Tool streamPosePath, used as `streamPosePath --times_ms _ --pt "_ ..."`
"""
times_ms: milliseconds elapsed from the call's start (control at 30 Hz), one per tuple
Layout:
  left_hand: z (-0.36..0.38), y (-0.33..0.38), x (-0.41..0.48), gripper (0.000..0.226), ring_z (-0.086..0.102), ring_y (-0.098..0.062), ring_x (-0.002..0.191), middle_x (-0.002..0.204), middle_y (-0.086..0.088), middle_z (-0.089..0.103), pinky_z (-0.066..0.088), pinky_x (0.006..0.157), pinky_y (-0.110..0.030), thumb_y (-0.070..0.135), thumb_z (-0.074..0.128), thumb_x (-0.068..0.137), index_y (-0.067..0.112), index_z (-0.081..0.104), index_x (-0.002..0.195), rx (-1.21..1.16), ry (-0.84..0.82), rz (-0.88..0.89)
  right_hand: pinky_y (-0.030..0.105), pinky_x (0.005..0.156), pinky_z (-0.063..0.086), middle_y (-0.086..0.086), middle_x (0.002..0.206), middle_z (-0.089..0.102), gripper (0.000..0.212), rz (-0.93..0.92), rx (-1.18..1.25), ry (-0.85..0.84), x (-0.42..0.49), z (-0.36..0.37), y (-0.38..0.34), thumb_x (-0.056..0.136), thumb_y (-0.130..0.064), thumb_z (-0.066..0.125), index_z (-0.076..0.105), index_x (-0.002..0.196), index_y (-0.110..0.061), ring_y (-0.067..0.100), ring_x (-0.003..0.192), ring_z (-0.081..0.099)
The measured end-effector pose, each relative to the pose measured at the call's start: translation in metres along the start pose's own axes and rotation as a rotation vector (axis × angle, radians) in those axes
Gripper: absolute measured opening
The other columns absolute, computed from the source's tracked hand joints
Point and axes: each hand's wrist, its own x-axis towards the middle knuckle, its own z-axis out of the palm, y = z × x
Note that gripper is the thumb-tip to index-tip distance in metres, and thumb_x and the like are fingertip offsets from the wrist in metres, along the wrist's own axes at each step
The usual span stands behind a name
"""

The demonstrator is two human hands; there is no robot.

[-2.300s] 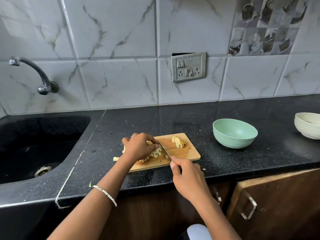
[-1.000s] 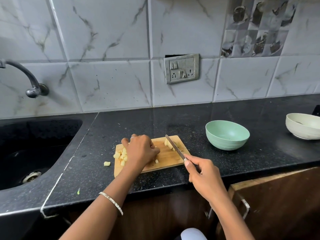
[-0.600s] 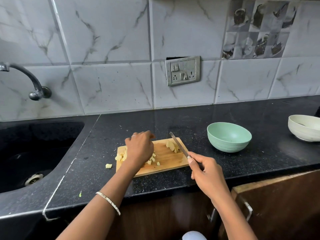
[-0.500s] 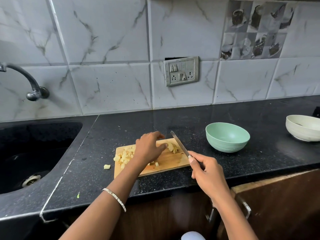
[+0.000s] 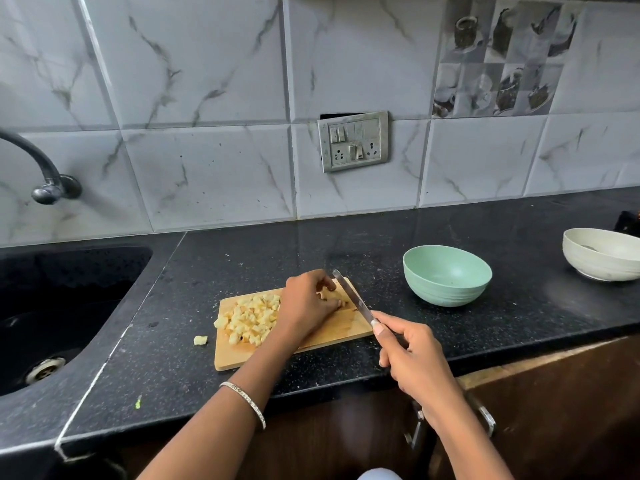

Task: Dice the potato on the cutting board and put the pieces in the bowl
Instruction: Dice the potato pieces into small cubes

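A wooden cutting board (image 5: pixel 341 332) lies on the black tabletop (image 5: pixel 519 306) close to its front edge. The diced potato (image 5: pixel 251 318) sits heaped on the board's half toward 9 o'clock. One stray cube (image 5: pixel 200 340) lies off the wood on the stone, just beside the board's edge at 9 o'clock. The left hand (image 5: pixel 306 306) rests on the board at its 1 o'clock part, fingers curled down over a small cluster (image 5: pixel 334 296) of potato pieces and holding them against the wood. A thin bracelet (image 5: pixel 244 400) circles that forearm. The right hand (image 5: pixel 410 353) is clenched round the handle of a knife (image 5: pixel 353 299) at 4 o'clock from the board. The forefinger lies along the top of the handle, and the blade points toward 11 o'clock, slanting across the board's far right corner just beside the left fingers. Whether the edge touches the wood cannot be told. A pale green bowl (image 5: pixel 446 277) stands upright at 2 o'clock from the board, apart from it, with no potato visible inside. A white bowl (image 5: pixel 602 259) stands farther along toward 3 o'clock, well apart from the green one. A dark sink (image 5: pixel 69 289) lies at 9 o'clock, with a tap (image 5: pixel 46 174) on the tiled wall above it. A switch plate (image 5: pixel 353 142) is set in the wall at 12 o'clock.
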Motion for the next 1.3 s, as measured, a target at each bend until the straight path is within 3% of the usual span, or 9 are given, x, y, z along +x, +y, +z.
streamPosePath --times_ms 300,433,500,633,900,1000,1300 --pt "-0.006 -0.002 -0.001 0.031 0.067 -0.005 0.087 0.089 0.009 0.073 0.057 0.084 -0.029 0.026 0.090 0.066 0.023 0.072 0.091 -0.083 0.000 -0.029 0.016 0.048 0.035 -0.005 0.055 0.061 0.028 -0.015 -0.001 -0.014 0.001 0.005 -0.002 0.102 -0.033 0.057 0.067 0.128 -0.035 0.001 0.044 0.049" --pt "-0.009 -0.005 -0.002 0.031 0.067 -0.003 0.086 0.088 0.010 0.072 0.057 0.081 -0.025 0.026 0.091 0.065 0.022 0.071 0.088 -0.087 0.002 -0.054 0.015 0.049 0.036 -0.013 0.060 0.060 0.028 -0.021 -0.045 -0.033 0.000 0.006 -0.004 0.102 -0.032 0.057 0.067 0.128 -0.034 0.001 0.044 0.052" --pt "-0.012 -0.007 -0.003 0.031 0.067 -0.003 0.085 0.090 0.009 0.072 0.056 0.079 -0.024 0.025 0.091 0.064 0.022 0.070 0.087 -0.080 0.002 -0.069 0.018 0.056 0.042 -0.017 0.068 0.061 0.029 -0.026 -0.128 -0.044 0.001 0.008 -0.005 0.102 -0.037 0.055 0.067 0.128 -0.037 0.001 0.052 0.059" --pt "-0.019 -0.008 -0.005 0.035 0.066 -0.004 0.083 0.089 0.009 0.070 0.056 0.076 -0.022 0.024 0.091 0.064 0.022 0.069 0.090 -0.059 -0.009 -0.080 0.036 0.086 0.053 -0.019 0.080 0.057 0.033 -0.048 -0.272 -0.031 0.003 0.010 -0.004 0.101 -0.046 0.051 0.064 0.131 -0.042 0.014 0.090 0.068" --pt "-0.028 -0.011 -0.005 0.048 0.066 -0.011 0.098 0.103 0.004 0.071 0.055 0.086 -0.029 0.031 0.089 0.068 0.020 0.069 0.111 0.073 -0.107 -0.119 0.039 0.092 0.052 -0.016 0.087 0.064 0.035 -0.079 -0.342 -0.020 0.000 0.016 -0.008 0.102 -0.047 0.047 0.060 0.134 -0.044 0.019 0.096 0.067" --pt "-0.031 -0.010 -0.002 0.057 0.066 -0.016 0.102 0.113 0.001 0.071 0.056 0.088 -0.035 0.034 0.089 0.068 0.017 0.068 0.118 0.117 -0.148 -0.148 0.039 0.093 0.052 -0.010 0.104 0.074 0.035 -0.087 -0.346 -0.011 -0.003 0.019 -0.009 0.102 -0.048 0.046 0.060 0.135 -0.045 0.017 0.097 0.067" --pt "-0.026 -0.007 -0.003 0.052 0.066 -0.018 0.096 0.106 -0.003 0.073 0.057 0.084 -0.035 0.035 0.088 0.069 0.014 0.072 0.113 0.116 -0.110 -0.149 0.039 0.095 0.050 -0.006 0.120 0.070 0.039 -0.036 -0.422 -0.039 -0.001 0.031 -0.009 0.103 -0.047 0.041 0.056 0.139 -0.044 0.022 0.106 0.064"
